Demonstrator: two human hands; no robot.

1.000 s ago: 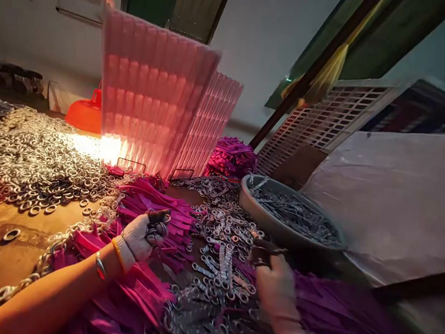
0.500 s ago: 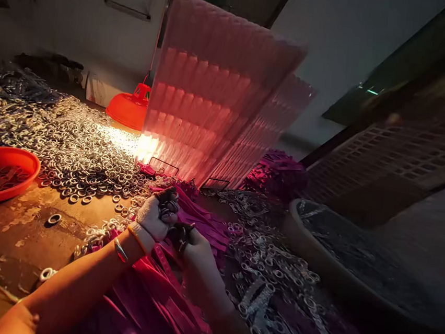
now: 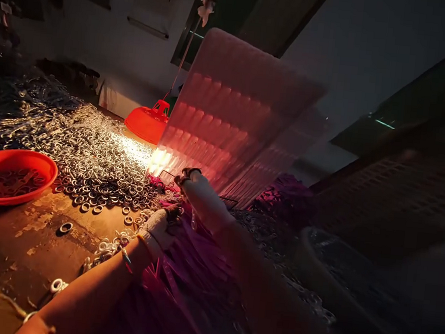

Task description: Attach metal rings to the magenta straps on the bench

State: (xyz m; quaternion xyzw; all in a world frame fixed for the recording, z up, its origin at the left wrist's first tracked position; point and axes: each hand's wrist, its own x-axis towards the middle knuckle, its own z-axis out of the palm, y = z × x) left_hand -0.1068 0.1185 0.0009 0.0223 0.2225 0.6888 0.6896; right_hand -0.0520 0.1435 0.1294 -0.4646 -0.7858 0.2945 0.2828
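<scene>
My left hand (image 3: 160,228) wears a pale glove with dark fingertips and is curled closed above the purple strips (image 3: 194,253); what lies in its shadowed palm I cannot make out. Farther forward, my right hand (image 3: 200,191) reaches past it, fingers bent together near a thin wire loop (image 3: 167,173) at the foot of the clear ribbed panel (image 3: 215,114). Whatever the right fingers hold is too small and dark to name. A small metal piece (image 3: 194,221) shows just below the right hand. Left of both hands spreads a heap of metal rings (image 3: 104,169).
A red hanging lamp (image 3: 148,123) lights the heap from behind. An orange-red bowl (image 3: 50,174) with rings inside stands on the worn table (image 3: 14,241) at left. One loose ring (image 3: 66,227) lies in front. A large dark tub (image 3: 313,244) is at right.
My right hand has moved forward and up, away from my left hand, toward the panel's foot. My left hand stays low over the strips. The camera view has shifted, and the right side looks darker.
</scene>
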